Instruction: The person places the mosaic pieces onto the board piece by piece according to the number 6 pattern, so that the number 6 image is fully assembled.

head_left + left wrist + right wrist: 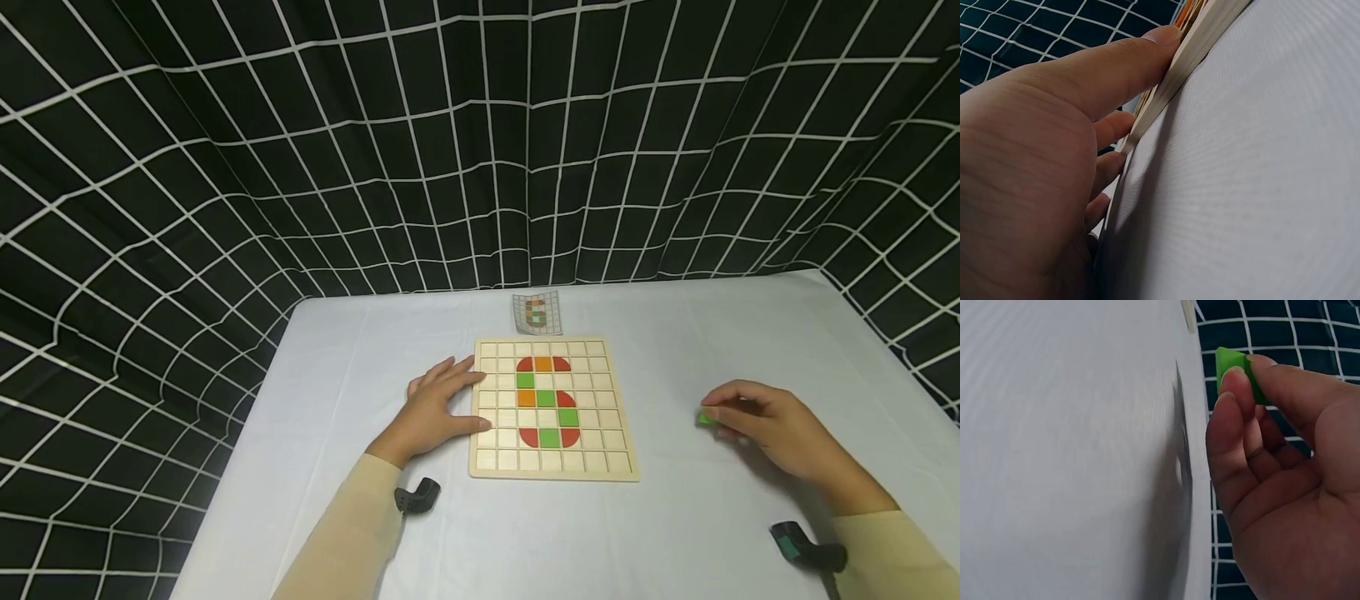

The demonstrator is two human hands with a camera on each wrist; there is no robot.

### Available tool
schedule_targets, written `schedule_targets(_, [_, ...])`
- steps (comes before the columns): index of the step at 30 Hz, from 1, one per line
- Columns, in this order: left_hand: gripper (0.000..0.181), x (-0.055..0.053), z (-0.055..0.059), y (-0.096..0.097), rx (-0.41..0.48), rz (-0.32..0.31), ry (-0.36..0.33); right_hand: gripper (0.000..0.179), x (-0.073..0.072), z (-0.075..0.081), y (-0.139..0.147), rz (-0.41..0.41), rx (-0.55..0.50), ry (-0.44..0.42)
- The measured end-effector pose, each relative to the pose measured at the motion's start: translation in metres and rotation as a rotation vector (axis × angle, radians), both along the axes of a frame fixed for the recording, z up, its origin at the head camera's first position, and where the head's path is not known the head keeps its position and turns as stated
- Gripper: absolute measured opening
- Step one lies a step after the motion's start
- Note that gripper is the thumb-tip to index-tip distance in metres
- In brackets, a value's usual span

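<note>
A pale wooden grid board (600, 462) lies flat on the table, with red rounded tiles and green and orange square tiles forming an S-like figure in its cells. At its left edge my left hand (438, 408) rests, thumb and fingertips touching the rim; the left wrist view shows the thumb (1129, 65) lying over the board's side. My right hand (776, 429) is to the right of the board, apart from it. Between thumb and fingers it pinches a small green tile (1230, 361), held just above the table; the fingers hide part of the tile.
A small printed card (553, 321) with a similar coloured grid figure lies just beyond the board's far edge. White cloth (697, 333) covers the table. Black curtains (420, 150) with white grid lines stand behind and at both sides. Dark wrist devices (417, 497) sit on both arms.
</note>
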State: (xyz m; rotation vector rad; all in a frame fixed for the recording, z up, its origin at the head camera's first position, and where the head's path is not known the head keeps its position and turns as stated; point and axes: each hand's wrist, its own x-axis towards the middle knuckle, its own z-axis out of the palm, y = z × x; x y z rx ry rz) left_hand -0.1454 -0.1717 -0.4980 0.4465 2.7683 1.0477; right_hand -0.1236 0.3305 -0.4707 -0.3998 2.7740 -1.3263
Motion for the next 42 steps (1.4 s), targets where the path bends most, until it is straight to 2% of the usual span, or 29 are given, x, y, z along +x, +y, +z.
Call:
schedule_targets(14, [0.077,0.0,0.0,0.0,0.007,-0.004,0.018,0.009,-0.002,0.006,-0.026,0.057,-0.055,0.05])
schedule_targets(22, [0.078,0.0,0.0,-0.001,-0.001,-0.002,0.001,0.013,-0.005,0.008,-0.041,0.097,-0.113,0.05])
schedule_targets(29, [0.077,0.0,0.001,-0.001,-0.003,-0.004,0.005,0.012,-0.007,0.013,-0.058,0.113,-0.145,-0.007])
schedule_targets(42, [0.078,0.0,0.0,0.0,-0.006,-0.006,0.01,0.012,-0.008,0.017,-0.088,0.137,-0.129,-0.086])
